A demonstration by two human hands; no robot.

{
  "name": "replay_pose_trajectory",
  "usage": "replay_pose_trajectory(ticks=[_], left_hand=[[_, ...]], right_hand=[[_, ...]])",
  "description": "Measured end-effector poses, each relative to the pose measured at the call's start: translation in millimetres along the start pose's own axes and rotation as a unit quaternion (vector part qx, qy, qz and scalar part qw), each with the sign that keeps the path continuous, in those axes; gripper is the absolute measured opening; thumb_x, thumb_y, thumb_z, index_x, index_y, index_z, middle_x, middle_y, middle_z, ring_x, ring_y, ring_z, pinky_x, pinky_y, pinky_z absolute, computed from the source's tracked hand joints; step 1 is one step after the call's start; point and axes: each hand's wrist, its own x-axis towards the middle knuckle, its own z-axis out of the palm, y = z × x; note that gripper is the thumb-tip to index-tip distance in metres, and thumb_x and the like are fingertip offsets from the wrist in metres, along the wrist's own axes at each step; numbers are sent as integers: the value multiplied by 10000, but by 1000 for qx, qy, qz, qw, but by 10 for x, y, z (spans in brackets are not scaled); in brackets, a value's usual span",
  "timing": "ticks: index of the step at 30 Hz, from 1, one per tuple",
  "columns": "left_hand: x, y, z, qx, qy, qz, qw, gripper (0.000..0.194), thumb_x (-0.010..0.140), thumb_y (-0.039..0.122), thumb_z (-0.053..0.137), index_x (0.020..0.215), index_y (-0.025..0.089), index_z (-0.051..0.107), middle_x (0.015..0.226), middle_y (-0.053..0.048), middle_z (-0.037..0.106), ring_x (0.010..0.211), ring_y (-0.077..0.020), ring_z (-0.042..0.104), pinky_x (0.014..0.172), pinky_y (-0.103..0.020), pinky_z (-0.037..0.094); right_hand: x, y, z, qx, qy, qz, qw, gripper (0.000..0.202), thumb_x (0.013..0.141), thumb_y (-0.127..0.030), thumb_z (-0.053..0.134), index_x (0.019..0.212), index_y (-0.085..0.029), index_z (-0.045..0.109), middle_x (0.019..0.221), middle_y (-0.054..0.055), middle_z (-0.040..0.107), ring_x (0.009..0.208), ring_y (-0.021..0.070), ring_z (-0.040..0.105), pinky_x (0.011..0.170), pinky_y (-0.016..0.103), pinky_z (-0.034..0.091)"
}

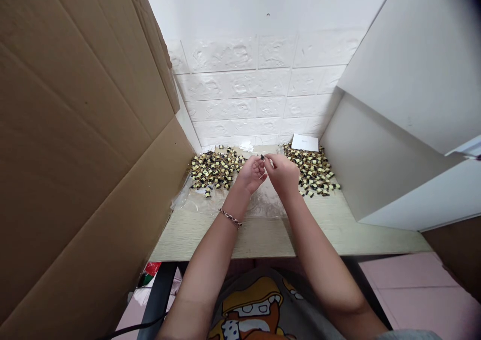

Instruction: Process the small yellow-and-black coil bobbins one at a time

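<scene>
My left hand (252, 174) is held palm up with its fingers curled, just above the middle of the table. My right hand (283, 174) meets it with thumb and forefinger pinched. At the fingertips of both hands is a small coil part (262, 157), whose black end shows; the rest is covered by fingers. To the left of the hands lies a heap of small coil parts (212, 170) with yellow tape, black ends and copper-coloured wires. A second heap of like parts (313, 172) lies to the right, partly behind my right hand.
A clear plastic sheet (263, 205) lies on the pale wooden table (323, 235). A white card (304, 142) rests on the right heap. Cardboard (93, 129) rises on the left, white panels (376, 144) on the right, and a white brick-patterned wall (240, 84) behind.
</scene>
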Motion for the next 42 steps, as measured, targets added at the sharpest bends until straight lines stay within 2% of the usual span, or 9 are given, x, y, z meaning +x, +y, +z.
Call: replay_pose_trajectory(ticks=[10, 14, 18, 24, 29, 34, 36, 42], left_hand=[[9, -15, 11, 15, 7, 39, 999, 143, 634, 239, 541, 540, 147, 487, 454, 42, 497, 410, -48, 449, 495, -186, 363], [14, -72, 39, 33, 8, 100, 994, 164, 613, 244, 568, 528, 142, 471, 464, 52, 480, 416, -39, 439, 493, -177, 343], [15, -149, 70, 57, 16, 189, 980, 150, 606, 229, 564, 533, 136, 471, 494, 63, 463, 461, -33, 433, 511, -170, 329], [-66, -126, 138, 133, 50, 329, 934, 130, 622, 203, 580, 554, 125, 501, 520, 61, 449, 519, -42, 408, 549, -181, 326], [-274, -25, 252, 181, 56, 413, 891, 130, 655, 220, 587, 596, 135, 508, 565, 54, 457, 559, -54, 408, 574, -187, 339], [-475, 16, 313, 256, 45, 503, 825, 125, 708, 262, 563, 668, 155, 510, 662, 26, 481, 655, -82, 456, 658, -216, 387], [-534, 25, 330, 256, 36, 527, 810, 108, 712, 258, 570, 700, 159, 528, 694, 14, 496, 686, -90, 475, 682, -230, 402], [-682, 45, 411, 213, -30, 596, 774, 78, 719, 191, 584, 796, 197, 581, 774, 3, 562, 771, -94, 527, 723, -236, 436]], right_hand=[[-15, -12, 18, -20, -1, -16, 1000, 209, 804, -269, 423, 777, -211, 623, 684, 2, 611, 584, 108, 493, 524, 237, 250], [-13, -25, 2, -16, 0, -7, 1000, 197, 794, -255, 431, 738, -200, 612, 665, -3, 607, 568, 104, 489, 526, 233, 257], [-10, -39, -2, 6, 6, 9, 1000, 186, 782, -237, 438, 717, -186, 604, 655, 0, 606, 565, 104, 491, 535, 223, 282], [33, -118, -63, 101, 52, 38, 993, 186, 774, -226, 452, 710, -167, 616, 589, 1, 583, 516, 95, 469, 513, 208, 314], [93, -263, -280, 171, 117, 34, 978, 153, 769, -228, 489, 699, -169, 612, 517, -24, 529, 454, 73, 423, 466, 198, 312], [104, -397, -520, 220, 182, 12, 958, 54, 748, -189, 544, 734, -178, 595, 507, -39, 499, 429, 61, 391, 441, 192, 322], [101, -437, -593, 228, 201, 0, 953, 38, 727, -158, 571, 748, -185, 588, 503, -45, 485, 431, 61, 385, 436, 190, 324], [75, -529, -734, 274, 232, -17, 933, 177, 693, -85, 592, 817, -210, 578, 516, -52, 486, 451, 66, 395, 446, 191, 355]])
